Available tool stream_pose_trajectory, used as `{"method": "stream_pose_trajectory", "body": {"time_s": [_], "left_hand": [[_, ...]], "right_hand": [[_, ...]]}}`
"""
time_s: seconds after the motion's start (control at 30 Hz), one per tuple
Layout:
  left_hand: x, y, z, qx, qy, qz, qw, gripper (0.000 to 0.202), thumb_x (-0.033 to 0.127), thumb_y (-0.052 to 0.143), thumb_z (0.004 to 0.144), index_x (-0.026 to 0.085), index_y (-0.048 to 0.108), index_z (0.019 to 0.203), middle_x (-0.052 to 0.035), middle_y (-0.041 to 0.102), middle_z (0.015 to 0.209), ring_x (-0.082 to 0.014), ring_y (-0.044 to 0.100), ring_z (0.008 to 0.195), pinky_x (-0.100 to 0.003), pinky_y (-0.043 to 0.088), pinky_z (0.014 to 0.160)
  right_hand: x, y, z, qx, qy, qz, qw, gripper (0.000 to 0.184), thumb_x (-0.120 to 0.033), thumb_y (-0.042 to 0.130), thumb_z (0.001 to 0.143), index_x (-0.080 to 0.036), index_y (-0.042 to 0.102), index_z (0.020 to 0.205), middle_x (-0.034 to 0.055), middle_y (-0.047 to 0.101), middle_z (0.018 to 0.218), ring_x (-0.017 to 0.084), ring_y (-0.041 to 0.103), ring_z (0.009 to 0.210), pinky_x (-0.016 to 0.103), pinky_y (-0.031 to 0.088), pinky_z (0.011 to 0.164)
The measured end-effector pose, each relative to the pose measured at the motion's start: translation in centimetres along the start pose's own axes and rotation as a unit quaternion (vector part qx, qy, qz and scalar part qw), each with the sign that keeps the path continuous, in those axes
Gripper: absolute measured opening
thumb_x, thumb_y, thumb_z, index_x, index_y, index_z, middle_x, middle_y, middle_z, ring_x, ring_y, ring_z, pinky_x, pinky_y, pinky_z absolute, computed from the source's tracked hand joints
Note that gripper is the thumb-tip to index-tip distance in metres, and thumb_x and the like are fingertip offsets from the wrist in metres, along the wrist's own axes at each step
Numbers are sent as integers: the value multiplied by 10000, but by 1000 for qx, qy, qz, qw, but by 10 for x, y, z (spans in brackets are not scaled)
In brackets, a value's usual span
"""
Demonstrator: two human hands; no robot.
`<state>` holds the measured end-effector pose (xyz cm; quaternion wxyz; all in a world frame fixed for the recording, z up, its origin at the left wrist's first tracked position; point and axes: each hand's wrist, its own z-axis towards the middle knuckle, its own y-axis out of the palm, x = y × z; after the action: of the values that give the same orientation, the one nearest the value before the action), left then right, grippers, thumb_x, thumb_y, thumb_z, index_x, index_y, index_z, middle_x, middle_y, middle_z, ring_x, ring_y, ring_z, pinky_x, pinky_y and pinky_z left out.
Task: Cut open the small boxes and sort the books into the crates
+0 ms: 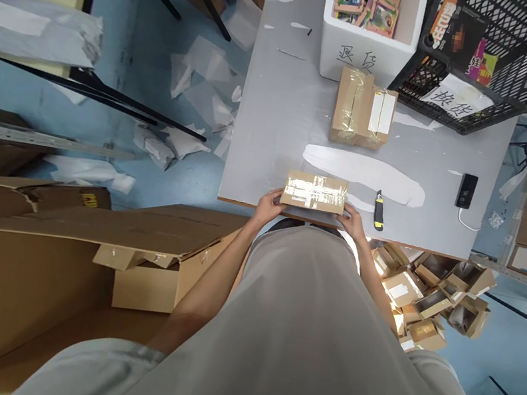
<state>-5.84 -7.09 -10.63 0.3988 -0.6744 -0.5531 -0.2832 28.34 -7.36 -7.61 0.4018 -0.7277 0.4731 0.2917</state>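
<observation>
A small taped cardboard box [315, 192] lies at the near edge of the grey table [282, 113]. My left hand [269, 206] grips its left end, fingers curled round the side. My right hand [353, 221] grips its right end the same way. A yellow and black utility knife [379, 211] lies on the table just right of the box. A second taped cardboard box [363, 108] with a white label stands farther back, in the middle of the table.
A white foam bin [364, 46] with colourful packets and a black crate [488, 60] stand at the table's far edge. A phone [467, 190] on a cable lies at the right. Large open cartons [58, 244] sit left of me, small empty boxes [429, 293] on the floor at right.
</observation>
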Motion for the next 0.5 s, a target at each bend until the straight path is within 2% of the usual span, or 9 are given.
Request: {"method": "stream_pose_trajectory", "body": {"time_s": [0.07,0.13,0.23,0.3,0.33,0.4,0.5], "left_hand": [[6,-4,0,3,11,-12,1000,413,229,768,785,185,885,1178,-129,728,1577,-349,673,1491,-447,594,1241],[11,-8,2,12,25,-16,999,366,316,763,876,170,887,1188,-133,771,1514,-341,709,1434,-448,595,1235],[16,-10,7,19,35,5,999,418,454,729,982,163,881,1241,-122,840,1385,-345,765,1323,-465,604,1199],[16,-8,11,15,23,24,999,421,473,711,1004,173,878,1247,-109,858,1349,-343,783,1280,-460,603,1181],[15,-8,12,13,13,29,999,412,464,706,1005,173,877,1242,-110,861,1343,-342,788,1269,-454,604,1171],[9,-6,13,11,-2,31,999,408,447,690,1007,166,871,1241,-123,859,1347,-338,794,1254,-439,608,1152],[-3,-5,7,23,6,38,999,434,465,635,1026,167,864,1243,-132,862,1326,-324,797,1237,-436,610,1151]], "right_hand": [[-5,-3,0,4,-14,20,1000,699,-672,873,838,-245,840,1391,152,661,1660,373,606,1547,495,592,1195],[-12,-4,4,15,-26,28,999,691,-778,796,887,-244,859,1322,147,691,1617,361,605,1543,475,588,1198],[-22,-1,13,25,-28,-17,999,753,-917,587,954,-219,859,1029,147,826,1283,357,704,1339,454,604,1142],[-24,4,20,18,-17,-52,998,809,-959,494,960,-214,789,858,125,824,1017,348,739,1139,446,626,1058],[-24,6,22,13,-8,-57,998,812,-960,481,962,-212,767,830,112,810,947,340,741,1075,440,635,1016],[-20,10,22,6,14,-38,999,772,-915,509,980,-201,793,903,105,822,968,328,750,1053,429,650,972],[-9,12,15,7,53,14,998,628,-751,564,1020,-203,835,1167,129,849,1213,312,786,1133,448,667,997]]}}
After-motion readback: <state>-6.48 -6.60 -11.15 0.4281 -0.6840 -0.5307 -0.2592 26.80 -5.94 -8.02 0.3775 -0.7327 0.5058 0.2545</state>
